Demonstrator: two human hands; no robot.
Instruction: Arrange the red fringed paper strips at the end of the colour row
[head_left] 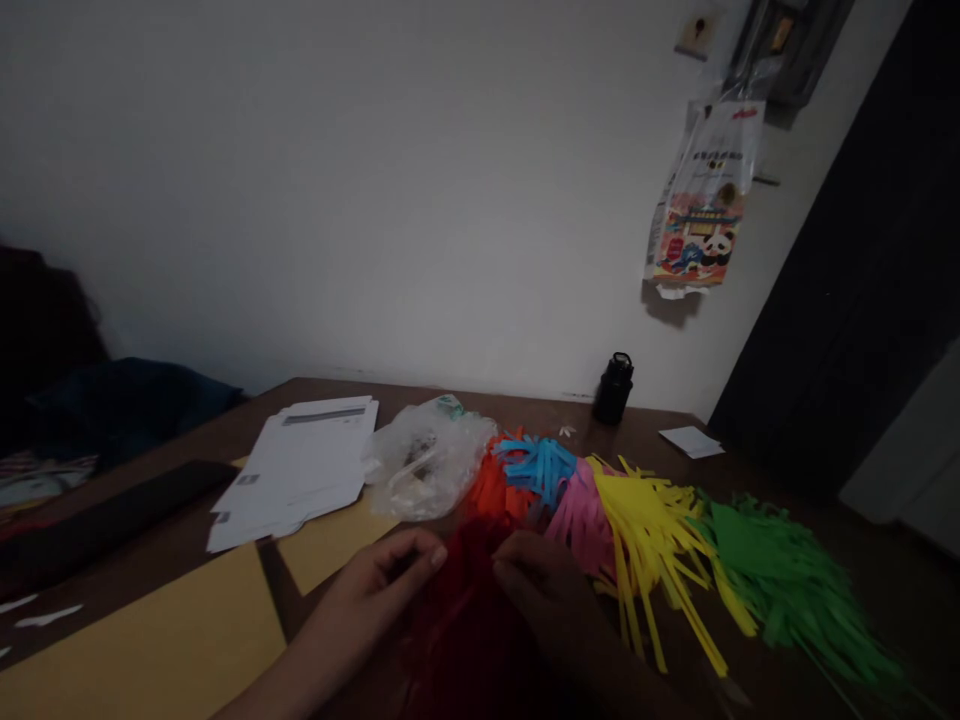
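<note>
My left hand and my right hand meet over a dark red fringed paper piece at the near edge of the brown table. Both pinch its top edge with fingertips close together. Just beyond it lie more bundles of cut paper strips: orange, blue, pink, yellow and green, fanned out toward the right.
A crumpled clear plastic bag and a stack of white papers lie to the left, on yellow sheets. A black bottle stands by the wall. A printed bag hangs on the wall.
</note>
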